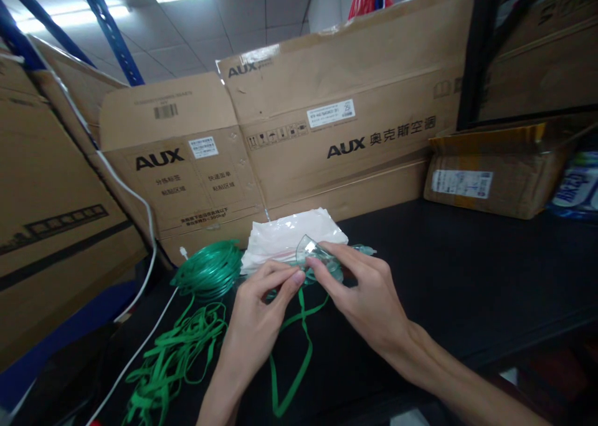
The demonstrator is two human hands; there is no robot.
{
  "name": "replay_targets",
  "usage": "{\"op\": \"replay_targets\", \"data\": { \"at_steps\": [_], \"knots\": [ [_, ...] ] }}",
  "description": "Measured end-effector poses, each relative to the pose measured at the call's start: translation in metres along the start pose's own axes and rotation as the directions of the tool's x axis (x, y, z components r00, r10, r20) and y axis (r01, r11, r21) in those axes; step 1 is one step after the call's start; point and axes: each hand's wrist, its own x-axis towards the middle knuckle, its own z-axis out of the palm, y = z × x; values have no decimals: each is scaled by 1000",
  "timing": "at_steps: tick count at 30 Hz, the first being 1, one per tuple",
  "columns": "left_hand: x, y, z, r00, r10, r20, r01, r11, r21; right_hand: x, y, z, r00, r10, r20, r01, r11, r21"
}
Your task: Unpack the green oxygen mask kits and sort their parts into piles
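My right hand (369, 295) grips a clear greenish plastic face mask (307, 249) between thumb and fingers. Against the mask's left edge, the thumb and index finger of my left hand (256, 317) are pinched together. A green elastic strap (304, 345) hangs in a loop below the mask, its upper end running up to where my fingertips meet. Whether the left fingers hold the strap or the mask's rim is hidden. Behind the hands lie white plastic bags (294, 230). Part of another clear plastic piece (364, 250) shows beyond my right hand.
A coil of green tubing (210, 269) and a tangle of green straps (175, 357) lie left on the black tabletop (467, 283). Cardboard sheets (346, 152) wall off the back. A small carton (490, 170) stands at right; a white cable (140, 195) runs down the left.
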Motion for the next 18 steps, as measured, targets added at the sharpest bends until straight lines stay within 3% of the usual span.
{"op": "replay_targets", "data": {
  "at_steps": [18],
  "knots": [
    [-3, 6, -5, 999, -36, -28, 34, 997, -68, 3, -1, -3, 998, 57, 2, -57, 998, 29]
  ]
}}
